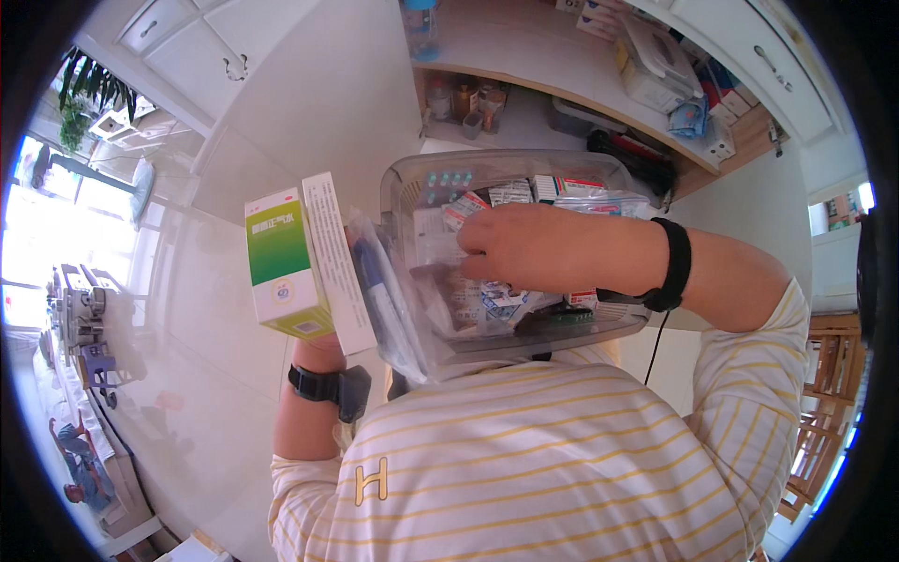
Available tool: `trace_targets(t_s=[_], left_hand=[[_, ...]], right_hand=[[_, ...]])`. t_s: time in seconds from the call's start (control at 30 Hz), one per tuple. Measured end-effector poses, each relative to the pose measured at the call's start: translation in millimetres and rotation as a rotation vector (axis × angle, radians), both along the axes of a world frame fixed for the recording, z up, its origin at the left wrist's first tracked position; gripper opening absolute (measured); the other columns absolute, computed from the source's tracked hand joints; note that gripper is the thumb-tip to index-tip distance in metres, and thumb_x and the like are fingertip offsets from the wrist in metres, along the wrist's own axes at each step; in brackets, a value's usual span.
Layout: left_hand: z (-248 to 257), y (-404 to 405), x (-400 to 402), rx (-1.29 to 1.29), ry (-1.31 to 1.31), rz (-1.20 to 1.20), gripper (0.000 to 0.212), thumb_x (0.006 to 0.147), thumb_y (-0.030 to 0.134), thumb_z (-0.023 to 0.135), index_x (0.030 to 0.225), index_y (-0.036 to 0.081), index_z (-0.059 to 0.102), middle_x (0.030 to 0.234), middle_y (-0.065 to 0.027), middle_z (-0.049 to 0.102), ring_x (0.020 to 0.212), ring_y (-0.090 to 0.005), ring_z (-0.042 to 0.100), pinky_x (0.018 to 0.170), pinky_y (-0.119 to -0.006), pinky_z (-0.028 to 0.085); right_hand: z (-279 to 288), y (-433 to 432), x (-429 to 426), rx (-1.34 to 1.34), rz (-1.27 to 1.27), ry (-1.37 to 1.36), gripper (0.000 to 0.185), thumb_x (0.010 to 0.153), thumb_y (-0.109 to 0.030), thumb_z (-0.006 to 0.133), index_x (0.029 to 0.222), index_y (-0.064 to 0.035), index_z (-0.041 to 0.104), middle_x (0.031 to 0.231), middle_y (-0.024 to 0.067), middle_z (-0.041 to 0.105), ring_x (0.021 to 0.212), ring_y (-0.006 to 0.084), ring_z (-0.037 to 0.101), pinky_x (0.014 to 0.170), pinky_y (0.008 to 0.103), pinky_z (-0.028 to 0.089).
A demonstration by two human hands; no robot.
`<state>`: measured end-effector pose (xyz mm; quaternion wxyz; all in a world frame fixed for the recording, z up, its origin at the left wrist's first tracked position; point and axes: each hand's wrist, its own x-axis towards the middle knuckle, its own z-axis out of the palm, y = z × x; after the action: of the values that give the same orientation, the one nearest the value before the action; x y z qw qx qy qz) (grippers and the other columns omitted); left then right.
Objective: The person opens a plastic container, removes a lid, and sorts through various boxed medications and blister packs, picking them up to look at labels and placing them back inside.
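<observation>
A grey translucent plastic bin [541,344] holds medicine boxes, plastic bags and a blister pack of green capsules [449,184]. Over its middle is my right hand [516,242], back upward and fingers bent down among the packs; whether they grip anything is hidden. To the left of the bin, my left hand [326,343] is mostly hidden behind what it holds: a green-and-white medicine box [281,246], a narrow white printed box [337,263] and a clear plastic bag with blue-and-white contents [386,302]. A red-and-white packet [465,209] lies near my right fingertips.
Beyond the bin stands an open cabinet with a wooden-edged shelf [534,84]. It bears a lidded clear container [653,67], a blue-capped bottle [423,31] and several boxes. Small jars [463,102] stand on the lower shelf. A person [84,456] is visible far left.
</observation>
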<state>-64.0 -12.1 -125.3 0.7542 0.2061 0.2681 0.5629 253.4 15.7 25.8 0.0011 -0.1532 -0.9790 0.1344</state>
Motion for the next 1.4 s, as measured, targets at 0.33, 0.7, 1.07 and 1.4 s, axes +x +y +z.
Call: trace_targets(t_s=[0.33,0.7,1.07,1.4], left_hand=[[11,-1,5,-0.040,-0.090,-0.038,0.052,0.091,0.043,0.062,0.129,0.010,0.051,0.120,-0.0189,0.053,0.104,-0.0352,0.060,0.078,-0.058,0.059],[7,-2,1,0.007,0.010,-0.049,0.052,0.090,0.042,0.063,0.132,0.013,0.051,0.124,-0.0152,0.054,0.112,-0.0318,0.058,0.083,-0.060,0.056],[-11,-2,-4,-0.061,-0.136,-0.032,0.060,0.090,0.049,0.060,0.139,0.016,0.049,0.140,-0.0163,0.048,0.128,-0.0349,0.049,0.095,-0.068,0.044],[-19,4,-10,-0.096,-0.228,-0.046,0.063,0.090,0.054,0.058,0.140,0.017,0.048,0.138,-0.0194,0.050,0.124,-0.0385,0.051,0.097,-0.067,0.042]], right_hand=[[33,12,12,-0.243,-0.360,-0.009,0.011,0.075,0.001,0.062,0.084,-0.0040,0.059,0.099,0.0115,0.056,0.100,0.0327,0.056,0.079,0.0396,0.049],[27,16,34,-0.248,-0.326,0.052,0.023,0.063,0.014,0.061,0.079,-0.0030,0.059,0.099,0.0125,0.059,0.106,0.0345,0.055,0.085,0.0398,0.048],[32,16,43,-0.314,-0.268,0.060,0.027,0.063,0.017,0.059,0.080,-0.0035,0.061,0.103,0.0102,0.062,0.126,0.0343,0.050,0.094,0.0406,0.048],[36,16,35,-0.188,-0.324,0.172,0.016,0.077,0.000,0.069,0.092,-0.0048,0.067,0.101,0.0098,0.066,0.114,0.0306,0.058,0.090,0.0396,0.049]])
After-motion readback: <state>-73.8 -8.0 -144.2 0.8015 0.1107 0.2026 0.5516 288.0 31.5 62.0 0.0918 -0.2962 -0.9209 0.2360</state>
